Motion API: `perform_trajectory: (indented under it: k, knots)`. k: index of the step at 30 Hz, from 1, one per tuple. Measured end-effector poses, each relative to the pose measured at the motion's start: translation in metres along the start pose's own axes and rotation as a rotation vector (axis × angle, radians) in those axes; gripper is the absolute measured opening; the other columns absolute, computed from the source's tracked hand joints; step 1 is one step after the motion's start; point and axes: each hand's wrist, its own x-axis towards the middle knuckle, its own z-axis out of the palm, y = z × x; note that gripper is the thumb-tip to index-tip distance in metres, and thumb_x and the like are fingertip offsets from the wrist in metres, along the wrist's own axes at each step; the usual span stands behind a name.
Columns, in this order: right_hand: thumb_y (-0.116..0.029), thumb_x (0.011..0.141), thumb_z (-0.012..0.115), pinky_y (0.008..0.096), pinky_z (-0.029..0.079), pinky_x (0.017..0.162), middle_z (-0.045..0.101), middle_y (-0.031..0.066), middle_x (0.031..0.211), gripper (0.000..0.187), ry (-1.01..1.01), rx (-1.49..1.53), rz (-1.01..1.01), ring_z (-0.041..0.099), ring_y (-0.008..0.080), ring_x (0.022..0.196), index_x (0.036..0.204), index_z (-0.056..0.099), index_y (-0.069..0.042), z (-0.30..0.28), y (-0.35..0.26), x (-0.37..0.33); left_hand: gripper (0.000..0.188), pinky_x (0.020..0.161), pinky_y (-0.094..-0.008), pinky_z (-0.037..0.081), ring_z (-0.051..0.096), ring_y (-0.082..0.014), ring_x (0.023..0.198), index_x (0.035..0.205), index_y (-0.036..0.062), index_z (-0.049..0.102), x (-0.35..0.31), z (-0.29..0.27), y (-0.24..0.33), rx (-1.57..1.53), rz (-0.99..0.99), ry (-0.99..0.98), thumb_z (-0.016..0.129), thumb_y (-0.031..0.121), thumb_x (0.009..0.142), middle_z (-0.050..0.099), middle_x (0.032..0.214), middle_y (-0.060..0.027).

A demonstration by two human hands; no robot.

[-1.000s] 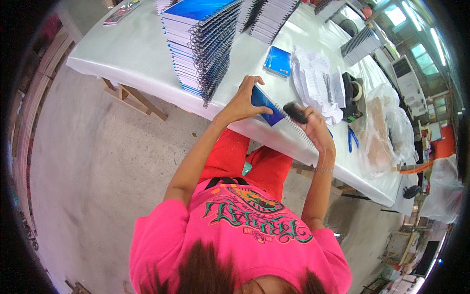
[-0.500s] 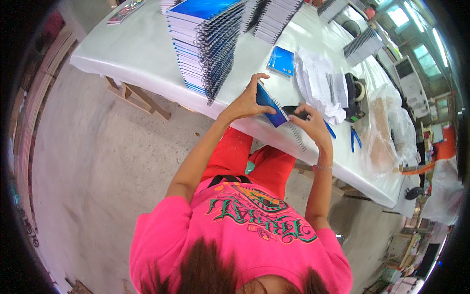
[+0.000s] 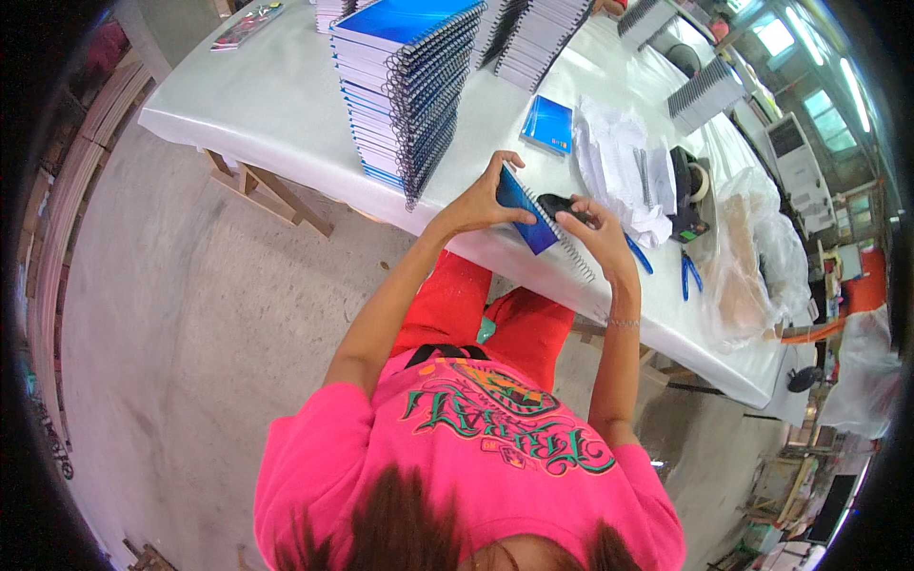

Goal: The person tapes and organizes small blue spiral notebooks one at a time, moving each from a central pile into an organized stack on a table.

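My left hand (image 3: 481, 202) is closed round a small blue notebook (image 3: 529, 226), tilted above the table's near edge. A spiral wire coil (image 3: 577, 264) runs along the notebook's right side, and its loose end sticks out past the lower corner. My right hand (image 3: 602, 238) is at the coil with thumb and fingers bent together against it. A black object (image 3: 554, 204) shows between the coil and my right fingers; its kind, and whether my fingers touch it, I cannot make out. Another small blue notebook (image 3: 547, 125) lies flat just beyond my hands.
A tall stack of spiral notebooks (image 3: 409, 105) stands at the left on the white-covered table (image 3: 257, 95), with more stacks (image 3: 533, 43) behind. To the right are crumpled paper (image 3: 614, 157), a tape dispenser (image 3: 693, 186), blue-handled pliers (image 3: 690, 276) and clear plastic (image 3: 752, 257).
My right hand has shifted slightly up and to the left along the coil. More of the black object shows beside the coil. My left hand keeps its hold on the notebook.
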Motion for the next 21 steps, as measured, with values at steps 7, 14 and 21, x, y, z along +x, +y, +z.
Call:
perform_trajectory:
  k: [7,14,21]
  knots:
    - [-0.027,0.082,0.077,0.0279,0.046,0.082,0.066,0.0075,0.103,0.032,-0.004,-0.015,-0.001,0.058,0.0151,0.093,0.091,0.064,0.000,0.012,-0.005,0.004,0.091,0.085,-0.0318,0.044,0.049,-0.0206,0.094,0.129,0.0139,0.034,0.001,-0.002,-0.003,-0.030,-0.007,-0.027,0.092,0.033,0.061,0.043,0.106,-0.0093]
    - [-0.023,0.089,0.070,0.0247,0.045,0.077,0.064,0.0059,0.103,0.024,0.043,-0.091,-0.074,0.055,0.0106,0.090,0.085,0.060,-0.002,0.007,-0.004,0.002,0.082,0.087,-0.0293,0.040,0.045,-0.0160,0.098,0.130,0.0127,0.035,0.002,-0.006,0.002,-0.098,-0.095,-0.089,0.088,0.025,0.069,0.040,0.111,-0.0056]
    - [-0.026,0.087,0.072,0.0245,0.044,0.085,0.064,0.0097,0.114,0.028,-0.024,0.046,-0.010,0.057,0.0124,0.098,0.097,0.064,0.000,0.005,-0.016,0.010,0.078,0.074,-0.0296,0.042,0.047,-0.0157,0.081,0.130,0.0162,0.035,0.008,-0.006,-0.009,-0.088,-0.007,-0.063,0.086,0.024,0.071,0.041,0.089,-0.0041]
